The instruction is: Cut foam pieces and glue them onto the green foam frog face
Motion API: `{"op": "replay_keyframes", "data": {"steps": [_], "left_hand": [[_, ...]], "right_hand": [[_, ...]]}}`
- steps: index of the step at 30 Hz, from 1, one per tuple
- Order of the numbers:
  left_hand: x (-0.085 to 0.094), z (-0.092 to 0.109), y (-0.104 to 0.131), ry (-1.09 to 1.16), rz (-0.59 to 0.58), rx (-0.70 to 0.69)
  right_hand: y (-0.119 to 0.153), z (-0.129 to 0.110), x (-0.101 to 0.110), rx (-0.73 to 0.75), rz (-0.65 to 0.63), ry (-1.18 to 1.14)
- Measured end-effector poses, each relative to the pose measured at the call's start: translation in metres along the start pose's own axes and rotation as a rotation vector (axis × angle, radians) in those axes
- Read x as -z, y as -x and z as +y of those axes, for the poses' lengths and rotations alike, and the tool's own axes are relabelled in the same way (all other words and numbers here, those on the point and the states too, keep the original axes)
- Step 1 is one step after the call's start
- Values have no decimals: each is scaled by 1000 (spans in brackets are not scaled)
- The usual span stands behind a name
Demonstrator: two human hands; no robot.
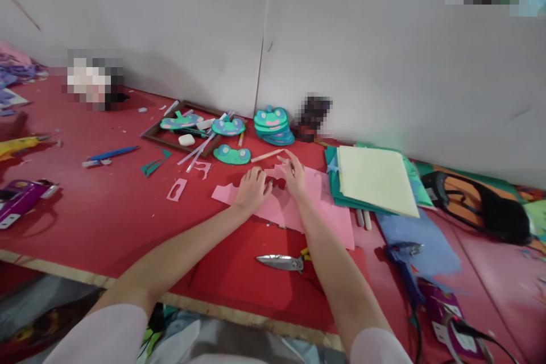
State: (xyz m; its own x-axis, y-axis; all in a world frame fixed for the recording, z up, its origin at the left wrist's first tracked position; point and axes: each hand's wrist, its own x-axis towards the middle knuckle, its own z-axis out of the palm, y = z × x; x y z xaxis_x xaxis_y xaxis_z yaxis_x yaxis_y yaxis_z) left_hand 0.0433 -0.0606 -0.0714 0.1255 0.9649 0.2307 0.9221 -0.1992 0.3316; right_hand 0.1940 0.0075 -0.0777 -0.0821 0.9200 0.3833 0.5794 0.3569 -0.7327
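A cut-edged pink sheet (328,205), which looks like craft foam, lies on the red tabletop under both hands. My left hand (252,189) is on its left part, fingers bent and closed on the sheet, with a small green bit by the thumb. To its right, my right hand (295,176) has its fingers apart over the sheet's upper edge, close to a thin pencil-like stick (267,155). Dark gaps show in the sheet between the hands. Nearer to me lie scissors (281,262), partly hidden behind my right forearm.
Green and blue frog-face shapes (273,119) are stacked by the white partition (384,68). A brown tray (209,151) holds sticks and shapes. Cream and green sheets (375,176) lie right, near a blue-handled glue gun (407,273) with a cord. Pink scraps (176,189) lie left.
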Motion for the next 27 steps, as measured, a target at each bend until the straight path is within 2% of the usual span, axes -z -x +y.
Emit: {"op": "replay_keyframes", "data": {"steps": [4,7,9,11,14,17,19,24,27], "left_hand": [[2,1,-2,-13,-3,-5],[1,-1,-2,-13,3,19],[0,-3,-2,1,9,43],[-2,-6,-3,20,9,69],[-4,-9,-4,55,-1,85],[-4,-9,-5,65,-17,97],[-3,-9,-5,49,-22,94],[-3,-8,-3,14,-9,67],[-4,-9,-3,12,-14,76]], "right_hand": [[-6,-13,19,-22,-44,12],[6,-34,53,24,-169,69],[30,-51,81,53,-333,155],[66,-67,108,30,-502,316],[128,-80,135,-49,-715,588],[172,-79,139,-56,-748,703],[188,-75,134,-82,-708,790],[195,-67,129,-6,-580,886],[189,-67,133,-22,-655,796]]}}
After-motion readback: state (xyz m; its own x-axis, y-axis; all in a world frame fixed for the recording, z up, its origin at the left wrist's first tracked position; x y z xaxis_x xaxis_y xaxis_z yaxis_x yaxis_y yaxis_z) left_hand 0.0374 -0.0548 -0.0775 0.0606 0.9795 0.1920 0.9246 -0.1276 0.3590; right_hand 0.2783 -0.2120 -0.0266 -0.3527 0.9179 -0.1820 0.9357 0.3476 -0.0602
